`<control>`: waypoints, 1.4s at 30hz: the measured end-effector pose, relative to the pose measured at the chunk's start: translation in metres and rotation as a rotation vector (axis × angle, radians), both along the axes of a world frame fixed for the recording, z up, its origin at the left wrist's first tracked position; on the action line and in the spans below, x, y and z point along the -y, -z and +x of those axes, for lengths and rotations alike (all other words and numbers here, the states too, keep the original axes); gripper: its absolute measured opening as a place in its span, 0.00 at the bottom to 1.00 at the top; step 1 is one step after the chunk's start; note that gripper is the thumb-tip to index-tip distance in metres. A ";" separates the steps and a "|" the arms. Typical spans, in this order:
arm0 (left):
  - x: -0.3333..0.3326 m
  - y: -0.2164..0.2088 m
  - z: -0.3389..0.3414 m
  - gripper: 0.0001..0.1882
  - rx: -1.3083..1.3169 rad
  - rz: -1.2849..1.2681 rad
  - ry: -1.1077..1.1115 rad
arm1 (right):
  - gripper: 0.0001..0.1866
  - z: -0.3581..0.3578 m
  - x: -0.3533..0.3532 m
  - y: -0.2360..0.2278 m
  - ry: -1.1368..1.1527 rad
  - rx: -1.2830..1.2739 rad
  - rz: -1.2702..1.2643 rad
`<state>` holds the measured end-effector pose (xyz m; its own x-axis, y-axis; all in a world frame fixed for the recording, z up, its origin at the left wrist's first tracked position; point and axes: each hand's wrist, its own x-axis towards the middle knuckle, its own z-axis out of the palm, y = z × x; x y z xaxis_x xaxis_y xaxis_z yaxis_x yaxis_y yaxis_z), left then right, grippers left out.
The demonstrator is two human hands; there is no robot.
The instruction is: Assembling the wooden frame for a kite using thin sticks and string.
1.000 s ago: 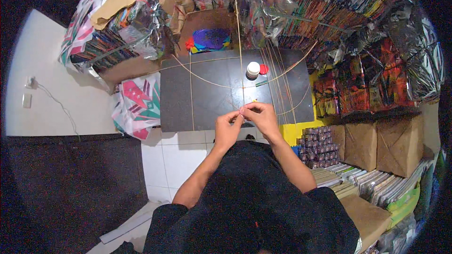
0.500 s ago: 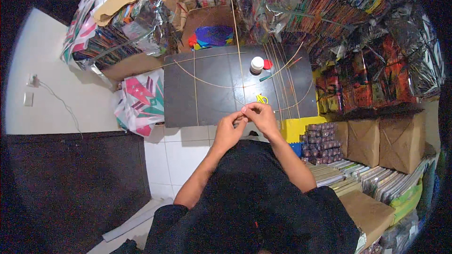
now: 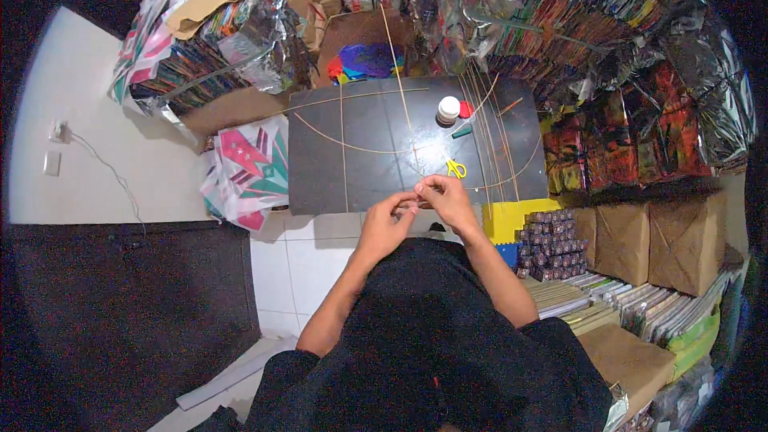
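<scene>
Over the near edge of the dark tabletop, my two hands meet at their fingertips. My right hand pinches at the near end of a long thin stick, which runs away from me across the table. My left hand has its fingers curled in against the right fingertips; what it grips is too small to make out. The stick crosses a bowed thin rod, and together they form a light frame. Yellow scissors lie just beyond my right hand.
A white bottle, a red lid and a small green object are near the table's middle. Several thin sticks lie on the right. Wrapped stacks, brown packages and small stacked boxes crowd around.
The view has shifted slightly, and the far end of the long stick leans a little more to the left. My hands stay together at its near end, with small finger movements.
</scene>
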<state>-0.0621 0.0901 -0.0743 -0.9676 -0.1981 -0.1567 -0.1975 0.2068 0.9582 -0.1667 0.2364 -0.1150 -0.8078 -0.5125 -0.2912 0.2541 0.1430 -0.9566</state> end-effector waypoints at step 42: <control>0.092 -0.081 -0.030 0.08 -0.066 -0.812 0.453 | 0.10 0.029 0.007 -0.043 -0.316 -0.036 0.002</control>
